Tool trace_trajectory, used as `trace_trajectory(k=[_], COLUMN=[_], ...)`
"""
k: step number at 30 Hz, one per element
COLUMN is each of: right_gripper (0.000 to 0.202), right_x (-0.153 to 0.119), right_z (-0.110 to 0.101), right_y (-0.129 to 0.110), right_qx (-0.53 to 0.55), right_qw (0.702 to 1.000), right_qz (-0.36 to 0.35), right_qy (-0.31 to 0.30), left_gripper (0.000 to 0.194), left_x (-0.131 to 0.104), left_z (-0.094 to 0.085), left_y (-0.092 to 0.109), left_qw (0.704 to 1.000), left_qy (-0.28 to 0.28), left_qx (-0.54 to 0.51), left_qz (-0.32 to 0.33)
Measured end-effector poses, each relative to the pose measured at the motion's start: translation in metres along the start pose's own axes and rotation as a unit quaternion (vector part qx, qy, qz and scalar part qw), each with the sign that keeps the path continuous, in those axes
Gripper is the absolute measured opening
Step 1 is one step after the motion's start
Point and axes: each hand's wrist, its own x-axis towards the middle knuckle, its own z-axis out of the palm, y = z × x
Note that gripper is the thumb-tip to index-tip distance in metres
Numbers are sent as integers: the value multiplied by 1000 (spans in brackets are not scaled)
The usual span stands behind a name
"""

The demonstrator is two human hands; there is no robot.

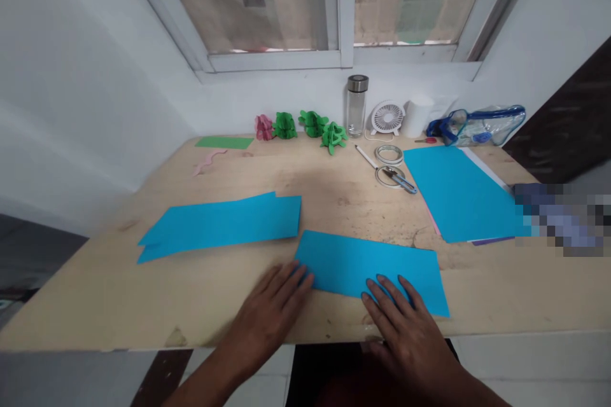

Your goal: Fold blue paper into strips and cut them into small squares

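A blue paper strip [363, 262] lies on the wooden table in front of me, slightly slanted. My left hand [272, 305] rests at its lower left corner, fingers stretched out, fingertips touching the paper. Flat on the lower right edge lie the spread fingers of my right hand [403, 324]; its thumb is partly hidden below the table edge. To the left are more blue paper strips [224, 224], overlapping unevenly. On the right, a larger blue sheet [468, 194] tops a stack with white, pink and purple edges showing.
Along the wall stand green paper figures [312, 124], a pink one [264, 128], a glass bottle [356, 108], a small fan [387, 118] and a clear pouch [491, 124]. Tape rolls [389, 154], a cutter [400, 180] and a pen [366, 156] lie right of centre.
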Motion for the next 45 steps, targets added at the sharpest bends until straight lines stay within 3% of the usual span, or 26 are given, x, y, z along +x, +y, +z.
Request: trace_trajectory(k=[3, 7, 12, 17, 22, 26, 29, 36, 40, 45], right_gripper=[46, 41, 38, 29, 25, 23, 24, 29, 32, 34], right_x=[5, 17, 41, 64, 75, 76, 70, 48, 49, 57], right_z=[-5, -8, 4, 15, 4, -5, -9, -13, -3, 11], right_y=[-3, -8, -8, 3, 16, 24, 37, 74, 80, 80], right_qx=[20, 36, 25, -3, -28, -45, -62, -94, -83, -56], right_qw=[999, 998, 998, 998, 996, 995, 994, 990, 991, 994], right_qz=[28, 54, 45, 15, 14, 19, 19, 21, 0, -14], right_qy=[13, 23, 31, 64, 81, 88, 89, 106, 101, 90], left_gripper=[48, 42, 28, 23, 25, 30, 28, 52, 57, 60], left_x=[4, 11, 36, 54, 71, 91, 98, 72, 49, 14], left_z=[16, 27, 3, -17, -20, -26, -36, -55, -52, -50], left_y=[-1, -7, -14, -25, -28, -34, -50, -100, -115, -140], left_qw=[998, 994, 991, 985, 989, 984, 980, 985, 987, 994], left_qy=[19, 57, 70, 131, 88, 109, 127, 112, 107, 91], left_qx=[-10, -6, -7, -15, 14, 51, 67, 81, 72, 66], left_qz=[62, 92, 115, 110, 117, 133, 136, 100, 93, 11])
